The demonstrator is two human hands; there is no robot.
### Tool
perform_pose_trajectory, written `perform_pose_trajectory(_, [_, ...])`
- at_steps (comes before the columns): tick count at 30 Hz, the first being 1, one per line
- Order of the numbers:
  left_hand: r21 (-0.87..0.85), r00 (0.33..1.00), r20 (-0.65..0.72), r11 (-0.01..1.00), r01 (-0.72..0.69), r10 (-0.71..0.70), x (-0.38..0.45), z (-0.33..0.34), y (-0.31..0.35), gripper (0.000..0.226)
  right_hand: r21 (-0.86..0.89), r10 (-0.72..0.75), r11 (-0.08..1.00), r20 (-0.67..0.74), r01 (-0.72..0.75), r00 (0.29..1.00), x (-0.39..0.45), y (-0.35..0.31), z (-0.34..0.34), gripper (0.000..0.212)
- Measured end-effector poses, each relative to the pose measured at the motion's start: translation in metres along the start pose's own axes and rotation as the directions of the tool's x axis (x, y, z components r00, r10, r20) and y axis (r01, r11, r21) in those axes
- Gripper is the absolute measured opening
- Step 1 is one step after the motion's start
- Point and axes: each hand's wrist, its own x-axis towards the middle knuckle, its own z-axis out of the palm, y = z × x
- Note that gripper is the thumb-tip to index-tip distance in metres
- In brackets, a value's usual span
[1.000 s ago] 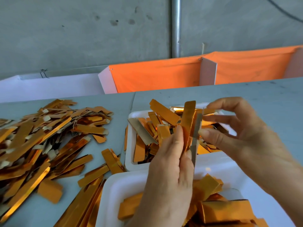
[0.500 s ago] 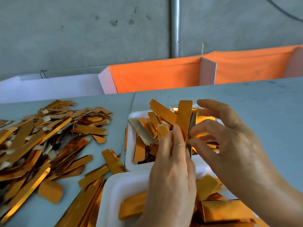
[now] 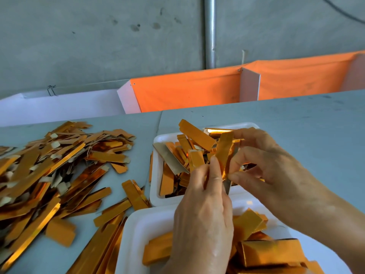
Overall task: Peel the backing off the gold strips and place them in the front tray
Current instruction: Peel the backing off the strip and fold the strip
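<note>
I hold one gold strip [image 3: 224,150] up on its end, long way pointing up and leaning a little right, over the far tray [image 3: 158,194]. My left hand [image 3: 205,214] pinches its bottom part with thumb and finger. My right hand [image 3: 262,165] pinches its right edge, maybe the backing, but my fingers hide that part. The near tray [image 3: 134,234] is cut off at the bottom. A big pile of strips [image 3: 49,165] lies on the table [image 3: 296,119] to the left.

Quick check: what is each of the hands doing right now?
Left hand: pinching the upright shiny gold foil strip.
Right hand: pinching the same strip from the other side.
</note>
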Motion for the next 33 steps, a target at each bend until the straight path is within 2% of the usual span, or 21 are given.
perform_pose_trajectory(3, [-0.031, 0.998, 0.04, 0.999, 0.044, -0.043, 0.0, 0.0, 0.0, 0.055, 0.054, 0.042, 0.998, 0.05, -0.045, 0.998, 0.0, 0.001, -0.003, 0.014])
perform_pose_trajectory(11, [-0.305, 0.984, 0.128, 0.939, 0.158, -0.124, 0.004, -0.004, -0.006, 0.046, 0.259, 0.059, 0.962, 0.117, -0.088, 0.991, 0.001, 0.005, -0.001, 0.018])
perform_pose_trajectory(18, [-0.32, 0.985, 0.103, 0.933, 0.164, -0.137, 0.004, -0.004, -0.007, 0.047, 0.39, 0.013, 0.919, 0.134, -0.065, 0.991, 0.003, 0.008, 0.003, 0.019])
perform_pose_trajectory(21, [-0.359, 0.985, 0.101, 0.919, 0.164, -0.136, 0.004, -0.006, -0.008, 0.046, 0.442, -0.004, 0.896, 0.096, -0.039, 0.995, 0.003, 0.008, 0.004, 0.004])
perform_pose_trajectory(24, [-0.3, 0.998, 0.027, 0.951, 0.07, -0.064, 0.002, -0.005, -0.005, 0.05, 0.453, -0.045, 0.891, 0.025, 0.029, 0.999, 0.002, 0.006, 0.002, 0.013])
perform_pose_trajectory(28, [-0.129, 0.988, -0.154, 0.991, -0.044, 0.024, 0.001, -0.004, 0.0, 0.054, 0.455, -0.066, 0.888, -0.008, 0.062, 0.998, 0.001, 0.002, 0.002, 0.016])
perform_pose_trajectory(33, [-0.032, 0.977, -0.209, 0.998, -0.048, 0.04, 0.003, -0.007, 0.004, 0.059, 0.451, -0.003, 0.892, -0.076, 0.038, 0.997, 0.002, -0.008, 0.007, 0.027])
